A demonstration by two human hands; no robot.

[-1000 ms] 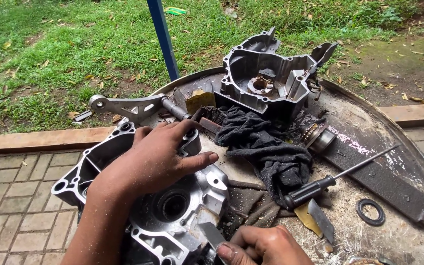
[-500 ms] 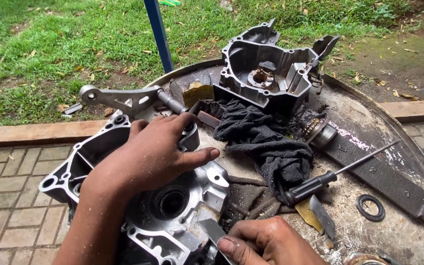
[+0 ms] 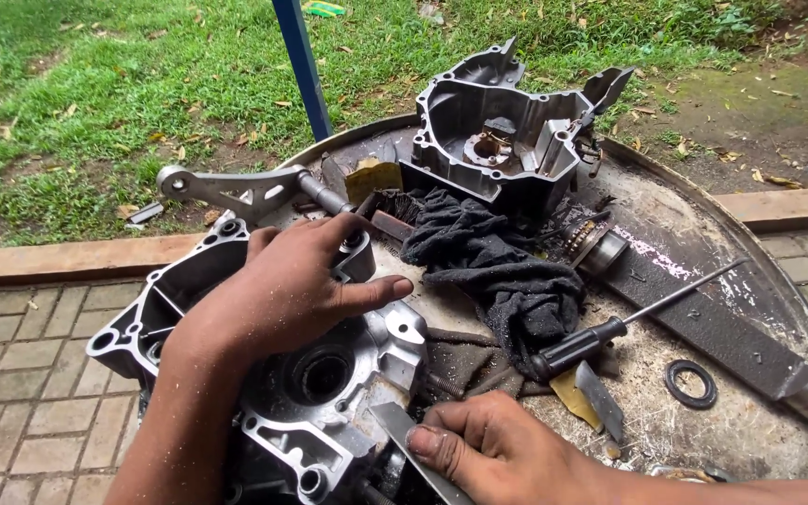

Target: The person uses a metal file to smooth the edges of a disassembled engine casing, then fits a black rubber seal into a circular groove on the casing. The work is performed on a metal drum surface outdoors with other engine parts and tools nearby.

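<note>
The right hand (image 3: pixel 507 449) has its fingers (image 3: pixel 427 440) closed on a flat metal blade (image 3: pixel 413 449), thumb pressed on top, the blade's end lying against the near edge of the engine case (image 3: pixel 329 411). The left hand (image 3: pixel 292 290) lies palm down on that same silver case with its fingers spread and open, gripping nothing; the thumb points toward the black rag (image 3: pixel 497 271), and the fingertips reach a round boss at the case's far edge. The case sits under and between both hands, at the near left edge of the round counter (image 3: pixel 703 224).

Just right of the right-hand fingers lie a screwdriver (image 3: pixel 628 323) with a black handle, a short flat metal piece (image 3: pixel 600 402) and a black rubber ring (image 3: pixel 691 384). Beyond the left fingertips lies a grey lever arm (image 3: pixel 236 192). Farther off, past the rag, stands a second, open engine case (image 3: pixel 507 131), with a blue pole (image 3: pixel 301 65) rising from the grass behind it.
</note>
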